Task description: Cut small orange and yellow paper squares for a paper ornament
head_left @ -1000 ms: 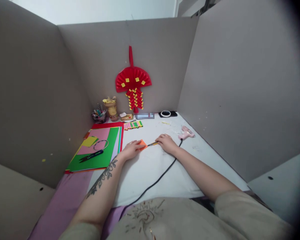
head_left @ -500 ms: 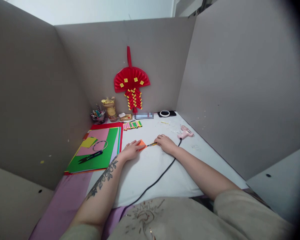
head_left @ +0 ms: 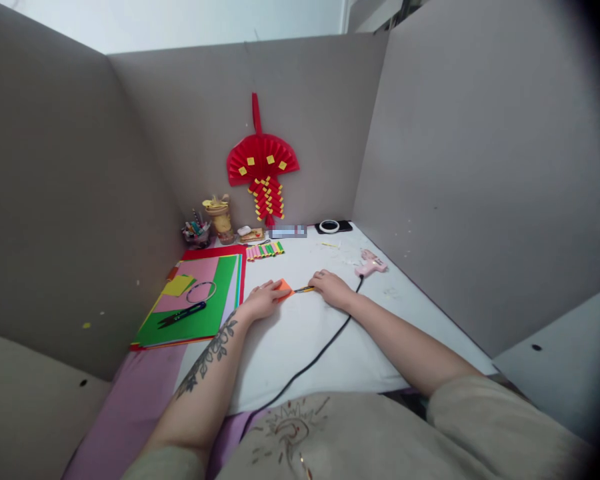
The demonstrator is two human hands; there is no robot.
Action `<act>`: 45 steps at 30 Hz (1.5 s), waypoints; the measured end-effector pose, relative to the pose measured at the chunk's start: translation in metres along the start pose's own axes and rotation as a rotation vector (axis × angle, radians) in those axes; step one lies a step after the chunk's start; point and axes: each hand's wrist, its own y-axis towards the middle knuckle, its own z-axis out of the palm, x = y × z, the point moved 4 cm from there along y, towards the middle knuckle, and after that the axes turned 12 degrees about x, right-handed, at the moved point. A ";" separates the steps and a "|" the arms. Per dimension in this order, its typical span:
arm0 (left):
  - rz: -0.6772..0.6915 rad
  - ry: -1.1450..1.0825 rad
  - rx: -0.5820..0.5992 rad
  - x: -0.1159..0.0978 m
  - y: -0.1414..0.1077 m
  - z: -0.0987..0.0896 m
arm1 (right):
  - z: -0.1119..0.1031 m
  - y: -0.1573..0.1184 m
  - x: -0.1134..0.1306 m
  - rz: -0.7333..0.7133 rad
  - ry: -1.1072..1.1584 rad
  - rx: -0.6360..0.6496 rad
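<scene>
An orange piece of paper lies on the white tabletop, partly covered by my left hand, whose fingers rest spread and flat on it. My right hand is closed around a thin yellow and dark tool. The tool lies almost level, and its tip points left at the paper's right corner. What part of the tool sits inside my fingers is hidden.
Coloured sheets at left carry black snips and a hoop. Paper rolls, a pink glue gun with its black cord, and a phone lie behind. A red fan decoration hangs on the partition.
</scene>
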 end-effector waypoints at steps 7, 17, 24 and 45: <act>0.001 -0.006 -0.005 0.000 0.000 0.000 | -0.001 -0.005 0.000 0.006 0.014 0.003; -0.015 0.040 0.015 0.000 0.001 0.000 | 0.000 -0.007 0.005 0.024 -0.019 0.021; -0.024 0.067 0.026 0.000 0.000 -0.001 | 0.002 -0.008 0.009 0.019 -0.029 0.036; -0.047 0.081 0.035 -0.002 -0.001 -0.004 | 0.003 -0.011 0.019 -0.012 0.014 0.004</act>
